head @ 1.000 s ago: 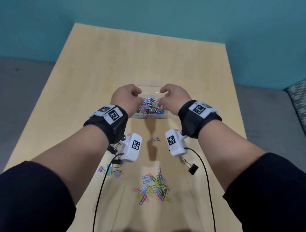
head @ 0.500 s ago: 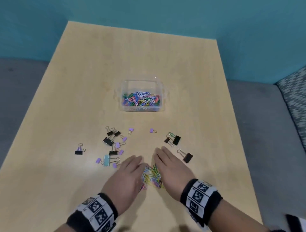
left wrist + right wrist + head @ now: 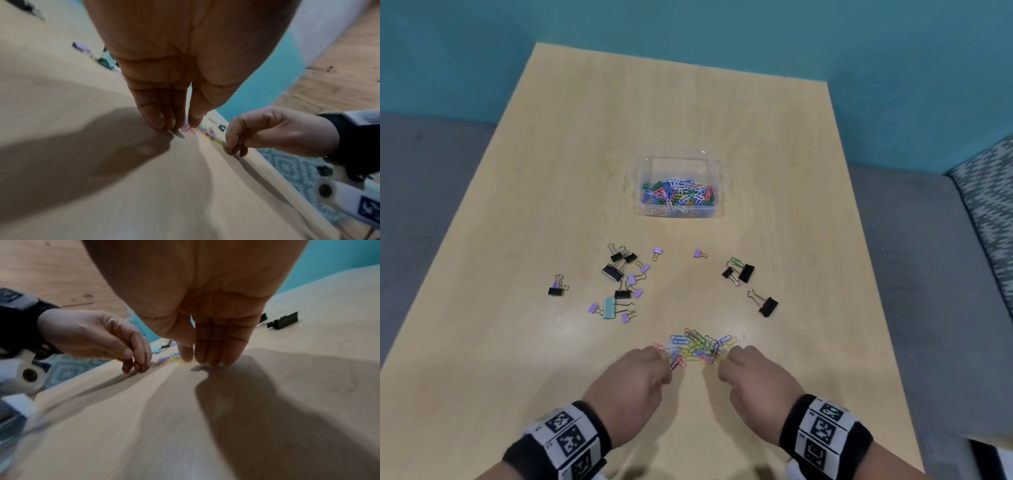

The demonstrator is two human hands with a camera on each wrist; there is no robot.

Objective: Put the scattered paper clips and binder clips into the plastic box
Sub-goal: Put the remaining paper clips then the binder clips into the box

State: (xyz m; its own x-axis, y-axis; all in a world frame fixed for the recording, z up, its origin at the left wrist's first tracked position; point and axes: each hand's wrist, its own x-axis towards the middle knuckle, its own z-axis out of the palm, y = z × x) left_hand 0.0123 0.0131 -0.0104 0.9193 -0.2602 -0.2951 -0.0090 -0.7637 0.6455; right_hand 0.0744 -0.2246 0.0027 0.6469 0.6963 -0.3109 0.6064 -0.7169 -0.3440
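Observation:
A clear plastic box [image 3: 717, 192] in the middle of the table holds many coloured paper clips. A loose pile of paper clips [image 3: 698, 346] lies near the table's front. My left hand [image 3: 666, 363] pinches some clips at the pile's near left edge, thumb against fingertips [image 3: 156, 120]. At the pile's near right edge, my right hand [image 3: 726, 359] has bunched fingers [image 3: 213, 353] tip-down on the table and pinches clips there. Binder clips lie scattered between the pile and the box: a left cluster [image 3: 621, 279], a right group [image 3: 741, 272] and one black clip [image 3: 767, 306].
A lone black binder clip [image 3: 556, 290] lies far left, and a small purple one [image 3: 700, 254] sits in front of the box. The wooden table [image 3: 517, 342] meets a teal wall at the back. Grey floor and a patterned rug [image 3: 989, 192] lie to the right.
Both hands left the box, came down flat over the paper clip pile, and now have curled their fingers and drawn back to the pile's near edge.

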